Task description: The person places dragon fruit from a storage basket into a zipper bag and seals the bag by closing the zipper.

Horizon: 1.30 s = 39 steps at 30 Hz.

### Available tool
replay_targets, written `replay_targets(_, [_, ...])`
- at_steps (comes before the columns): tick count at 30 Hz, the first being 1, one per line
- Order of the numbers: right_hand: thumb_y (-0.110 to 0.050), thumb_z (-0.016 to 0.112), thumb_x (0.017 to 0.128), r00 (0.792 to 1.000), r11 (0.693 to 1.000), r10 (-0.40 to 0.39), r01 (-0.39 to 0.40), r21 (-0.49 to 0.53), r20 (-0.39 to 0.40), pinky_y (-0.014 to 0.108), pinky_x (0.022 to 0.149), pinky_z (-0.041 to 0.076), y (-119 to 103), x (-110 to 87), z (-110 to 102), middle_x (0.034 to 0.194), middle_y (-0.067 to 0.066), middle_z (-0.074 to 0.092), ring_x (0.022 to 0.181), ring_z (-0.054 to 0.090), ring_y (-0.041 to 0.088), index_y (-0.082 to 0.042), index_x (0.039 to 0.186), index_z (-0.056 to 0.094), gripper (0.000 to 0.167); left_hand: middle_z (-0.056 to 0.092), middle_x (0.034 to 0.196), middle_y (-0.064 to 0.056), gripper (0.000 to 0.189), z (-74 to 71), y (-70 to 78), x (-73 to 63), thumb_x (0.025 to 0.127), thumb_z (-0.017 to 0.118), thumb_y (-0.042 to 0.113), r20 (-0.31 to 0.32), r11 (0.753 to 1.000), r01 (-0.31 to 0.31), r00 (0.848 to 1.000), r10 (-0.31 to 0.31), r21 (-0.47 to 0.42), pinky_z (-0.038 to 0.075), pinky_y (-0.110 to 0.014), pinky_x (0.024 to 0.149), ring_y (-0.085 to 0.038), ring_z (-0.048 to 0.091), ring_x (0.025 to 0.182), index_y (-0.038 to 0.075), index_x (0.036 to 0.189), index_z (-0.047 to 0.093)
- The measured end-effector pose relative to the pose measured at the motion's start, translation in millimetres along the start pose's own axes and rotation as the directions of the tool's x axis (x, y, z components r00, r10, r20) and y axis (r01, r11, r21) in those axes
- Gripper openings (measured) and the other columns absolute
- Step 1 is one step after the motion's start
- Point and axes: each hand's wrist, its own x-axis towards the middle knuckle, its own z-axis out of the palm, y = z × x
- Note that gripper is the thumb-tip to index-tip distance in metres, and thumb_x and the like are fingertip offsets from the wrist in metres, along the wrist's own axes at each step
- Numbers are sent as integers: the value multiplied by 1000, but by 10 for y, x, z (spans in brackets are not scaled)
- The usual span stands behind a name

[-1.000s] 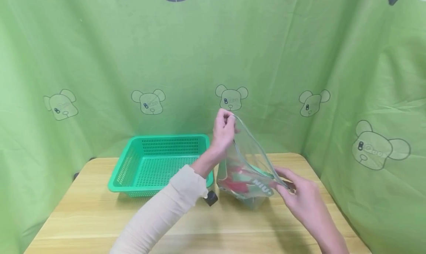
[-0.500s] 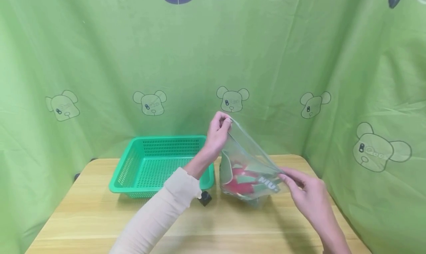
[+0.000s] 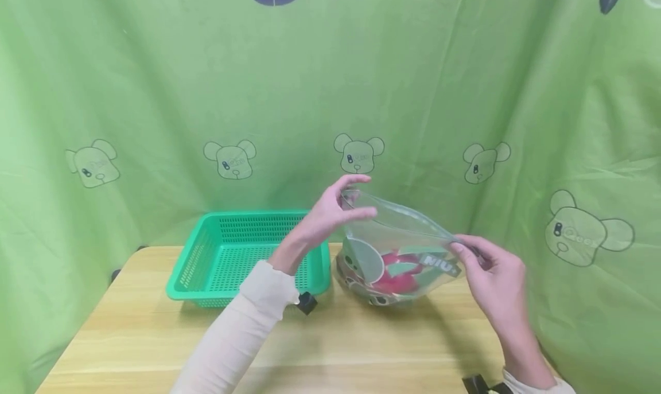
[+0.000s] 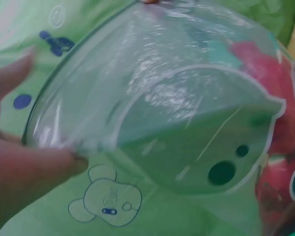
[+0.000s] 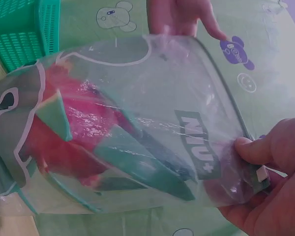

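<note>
A clear zip bag with "NIU+" lettering and a printed animal face leans over the table, right of the basket. Through its plastic shows a red thing with green pointed parts, resembling dragon fruit. My right hand pinches the bag's right top corner between thumb and fingers, where a small white zip slider shows. At the opposite top corner, my left hand has thumb and index finger extended and spread apart. In the left wrist view the thumb lies against that corner; its other fingers are mostly hidden.
A green perforated plastic basket stands left of the bag on the wooden table. A green curtain with printed bear heads hangs behind and at both sides. Black camera mounts sit at both wrists.
The left hand has gone from gripping the bag's corner to spread fingers, shifting slightly left and down. The right hand has moved right and up with its corner, and the bag now lies flatter, more stretched.
</note>
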Motion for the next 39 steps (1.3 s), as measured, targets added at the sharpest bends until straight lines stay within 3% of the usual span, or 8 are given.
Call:
replay_targets(4, [-9, 75, 94, 999, 999, 46, -46, 26, -15, 13, 59, 51, 53, 39, 28, 98, 6, 78, 74, 66, 1, -5, 107, 78, 14, 53, 143, -3, 67, -50, -50, -8, 84, 79, -2, 54, 1000, -6, 999, 5, 14, 55, -40, 97, -22, 54, 125, 18, 144, 55])
replay_targets(11, [-8, 78, 91, 994, 974, 99, -90, 208, -34, 14, 62, 56, 156, 119, 103, 93, -13, 75, 78, 71, 3, -2, 112, 76, 21, 68, 82, -1, 18, -77, -173, 11, 88, 82, 11, -127, 999, 37, 991, -40, -27, 48, -28, 68, -13, 55, 71, 7, 104, 75])
replay_targets(15, [-10, 81, 89, 984, 928, 176, -175, 330, 26, 16, 61, 54, 254, 78, 151, 102, -9, 76, 83, 70, 8, -5, 120, 73, 33, 68, 80, 0, 12, -42, -236, 44, 87, 82, 11, -208, 996, 17, 978, -34, -82, 50, -27, 70, -12, 57, 72, 8, 93, 73])
replay_targets(18, [-4, 78, 90, 973, 877, 140, -207, 434, 181, 17, 80, 55, 350, -1, 205, 120, -1, 72, 102, 67, 12, -3, 131, 65, 42, 67, 79, 0, 12, 21, -254, 62, 87, 80, 6, -251, 988, 3, 967, -43, -156, 50, -25, 69, -13, 58, 73, 9, 87, 69])
replay_targets(22, [0, 70, 95, 931, 829, 77, -259, 496, 357, 22, 91, 53, 440, -119, 283, 115, 1, 73, 110, 63, 15, 5, 120, 68, 26, 70, 84, -4, 15, 116, -239, 74, 90, 75, -1, -256, 969, -9, 965, -56, -247, 58, -29, 74, -15, 65, 74, 8, 86, 63])
replay_targets(27, [-6, 69, 98, 940, 801, 169, -306, 515, 295, 23, 67, 54, 427, -160, 308, 89, 1, 71, 82, 63, 12, 4, 100, 72, 10, 71, 89, -10, 12, 173, -195, 80, 92, 72, -3, -257, 963, -17, 965, -55, -270, 62, -37, 73, -20, 68, 68, 4, 90, 62])
replay_targets(34, [8, 61, 98, 952, 555, 210, -303, 775, 222, 24, 81, 59, 367, -147, 308, 103, 9, 77, 90, 72, 17, 5, 104, 73, 14, 69, 86, -8, 14, 224, -221, 98, 91, 74, -1, -311, 949, -7, 946, -96, -316, 61, -32, 63, -19, 65, 64, 6, 89, 63])
replay_targets(39, [6, 75, 89, 932, 710, 233, -358, 607, 278, 22, 87, 57, 382, -259, 394, 110, 0, 77, 99, 72, 13, 0, 125, 69, 37, 68, 85, -6, 16, 261, -239, 128, 90, 74, -2, -392, 924, -11, 908, -151, -382, 59, -28, 63, -16, 63, 71, 8, 86, 62])
